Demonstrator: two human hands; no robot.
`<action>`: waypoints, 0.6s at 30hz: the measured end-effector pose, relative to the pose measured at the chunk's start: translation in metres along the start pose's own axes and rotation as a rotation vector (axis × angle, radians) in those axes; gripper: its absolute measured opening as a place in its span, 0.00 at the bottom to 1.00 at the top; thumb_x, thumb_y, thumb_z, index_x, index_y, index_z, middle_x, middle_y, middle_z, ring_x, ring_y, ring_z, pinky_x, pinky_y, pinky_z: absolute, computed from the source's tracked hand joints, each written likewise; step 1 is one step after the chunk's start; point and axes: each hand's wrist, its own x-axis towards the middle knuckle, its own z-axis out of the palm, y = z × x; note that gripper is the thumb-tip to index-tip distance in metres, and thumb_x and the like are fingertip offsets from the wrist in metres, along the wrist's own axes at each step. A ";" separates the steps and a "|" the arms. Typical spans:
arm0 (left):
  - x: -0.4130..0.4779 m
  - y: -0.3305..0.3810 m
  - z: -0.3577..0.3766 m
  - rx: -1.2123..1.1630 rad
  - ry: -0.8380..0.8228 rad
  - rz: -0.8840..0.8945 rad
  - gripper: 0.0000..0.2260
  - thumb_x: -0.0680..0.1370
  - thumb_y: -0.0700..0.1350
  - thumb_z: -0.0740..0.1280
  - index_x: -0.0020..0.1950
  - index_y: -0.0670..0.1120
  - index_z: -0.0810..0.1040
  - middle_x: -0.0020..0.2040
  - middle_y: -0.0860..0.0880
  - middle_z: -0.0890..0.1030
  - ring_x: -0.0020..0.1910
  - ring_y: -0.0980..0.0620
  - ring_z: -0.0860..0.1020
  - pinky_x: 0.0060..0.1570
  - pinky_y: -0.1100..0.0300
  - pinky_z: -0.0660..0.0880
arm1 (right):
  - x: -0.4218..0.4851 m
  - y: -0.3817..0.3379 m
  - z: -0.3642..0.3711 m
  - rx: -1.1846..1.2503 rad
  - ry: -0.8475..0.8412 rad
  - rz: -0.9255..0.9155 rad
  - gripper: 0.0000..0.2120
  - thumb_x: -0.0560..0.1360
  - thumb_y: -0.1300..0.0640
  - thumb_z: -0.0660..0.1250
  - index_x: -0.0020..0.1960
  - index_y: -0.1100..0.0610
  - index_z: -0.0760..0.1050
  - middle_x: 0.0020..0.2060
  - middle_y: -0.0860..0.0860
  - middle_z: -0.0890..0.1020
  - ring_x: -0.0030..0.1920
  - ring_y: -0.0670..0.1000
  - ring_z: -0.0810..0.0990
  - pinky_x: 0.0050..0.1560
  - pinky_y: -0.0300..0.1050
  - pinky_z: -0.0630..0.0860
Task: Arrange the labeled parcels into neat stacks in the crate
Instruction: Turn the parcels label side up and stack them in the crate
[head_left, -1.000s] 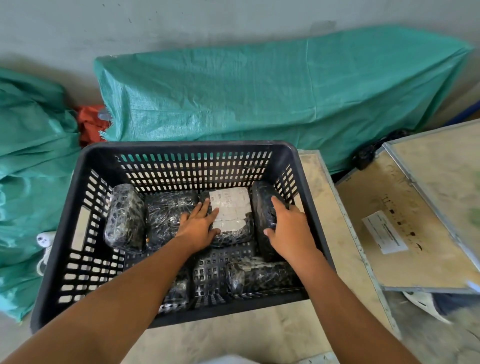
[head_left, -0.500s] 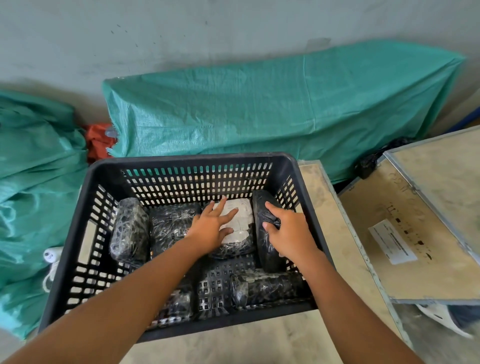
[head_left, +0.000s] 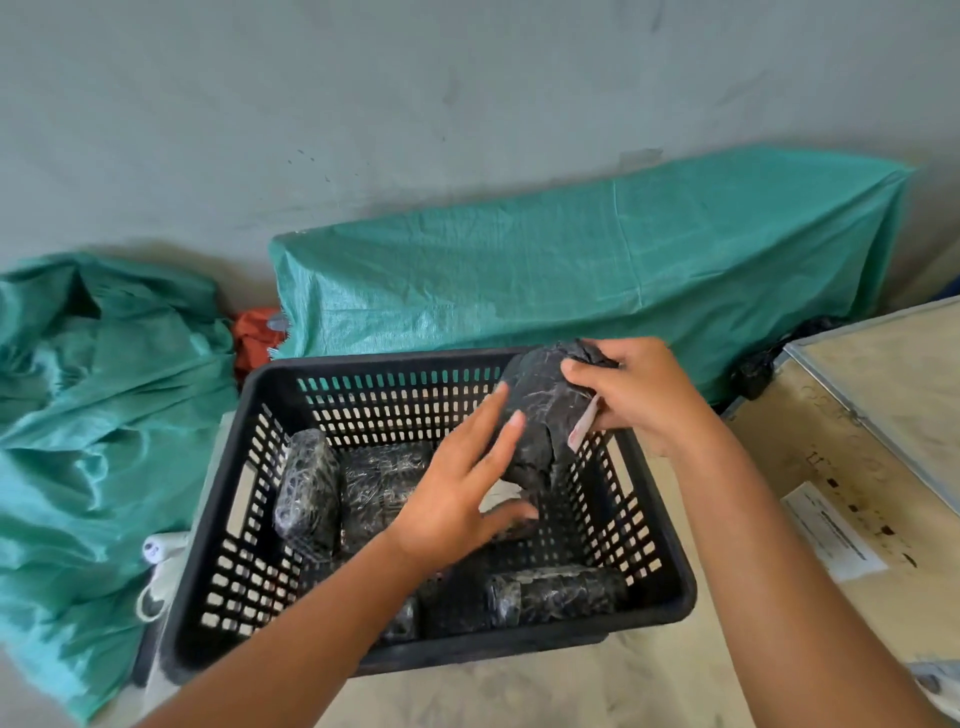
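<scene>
Black-wrapped parcel (head_left: 540, 415) lifted above the crate (head_left: 670, 587) back right corner; my right hand (head_left: 639, 395) fingers clamp its top, left hand (head_left: 457, 499) spread open, touching its side. Step: repositioning; next, probably lay it flat beside the others. Its label is mostly hidden

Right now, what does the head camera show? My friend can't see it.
The right hand lifts a black plastic-wrapped parcel above a black slotted plastic crate, the open left hand reaching toward it. More wrapped parcels lie inside; green tarps sit behind.
</scene>
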 end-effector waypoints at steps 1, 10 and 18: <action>0.004 0.003 -0.004 0.032 0.031 0.039 0.48 0.76 0.44 0.76 0.83 0.51 0.44 0.78 0.28 0.57 0.80 0.34 0.58 0.71 0.36 0.65 | -0.001 -0.006 0.001 0.035 -0.021 -0.008 0.02 0.75 0.59 0.77 0.47 0.54 0.86 0.42 0.52 0.89 0.40 0.53 0.89 0.35 0.52 0.85; 0.030 0.020 -0.066 -0.003 0.275 0.124 0.37 0.77 0.30 0.69 0.79 0.58 0.65 0.76 0.27 0.58 0.79 0.32 0.58 0.74 0.42 0.64 | -0.029 -0.032 -0.002 0.167 -0.111 -0.263 0.29 0.74 0.46 0.76 0.73 0.41 0.72 0.48 0.51 0.89 0.41 0.57 0.89 0.37 0.51 0.86; 0.045 0.026 -0.098 -0.527 0.391 -0.277 0.16 0.78 0.37 0.69 0.61 0.54 0.85 0.75 0.43 0.69 0.76 0.48 0.68 0.68 0.47 0.74 | -0.039 0.001 -0.001 -0.234 -0.070 -0.542 0.36 0.65 0.32 0.74 0.71 0.26 0.67 0.71 0.41 0.70 0.70 0.41 0.72 0.62 0.46 0.79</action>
